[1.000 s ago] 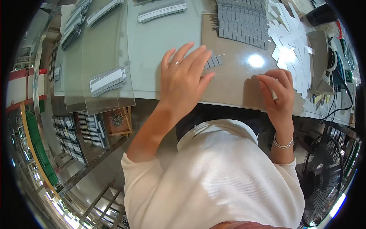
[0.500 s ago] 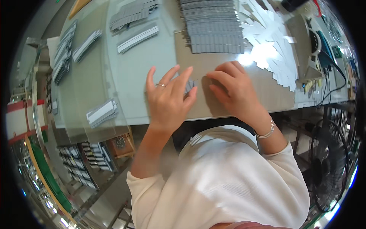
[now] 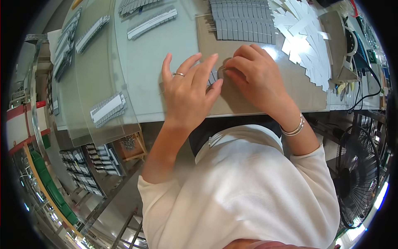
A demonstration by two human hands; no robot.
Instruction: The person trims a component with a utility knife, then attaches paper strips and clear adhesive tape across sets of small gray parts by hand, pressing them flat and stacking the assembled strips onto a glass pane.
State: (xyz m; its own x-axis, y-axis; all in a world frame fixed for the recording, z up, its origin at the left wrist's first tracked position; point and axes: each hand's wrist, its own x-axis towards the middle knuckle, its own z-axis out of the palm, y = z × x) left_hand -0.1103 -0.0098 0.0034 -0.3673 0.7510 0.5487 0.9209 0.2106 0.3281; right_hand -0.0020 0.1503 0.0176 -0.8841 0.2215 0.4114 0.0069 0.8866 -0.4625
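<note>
Two hands: both meet at the middle of the glass-topped, glossy surface (image 3: 166,66), over a brown cardboard sheet lying under the glass.
Left hand (image 3: 188,93): laid flat, palm down, fingers (image 3: 206,68) spread apart and straight, a thin ring on one; the fingertips press beside a short row of small grey rectangular strips (image 3: 213,77).
Right hand (image 3: 257,76): curled, its fingers (image 3: 232,62) bunched together and pinched on the edge of that same short row; how tightly cannot be told. Slim metal bangles circle the wrist.
Small grey strips: flat and matte, mostly hidden between the two hands, touching both.
Grey strip block (image 3: 242,20): many neat ribbed rows, farther back on the surface.
White paper slips (image 3: 304,33): thin, glossy, scattered loose to the right.
Bundled grey-and-white strips (image 3: 108,108): on the left glass sheets, well apart.
</note>
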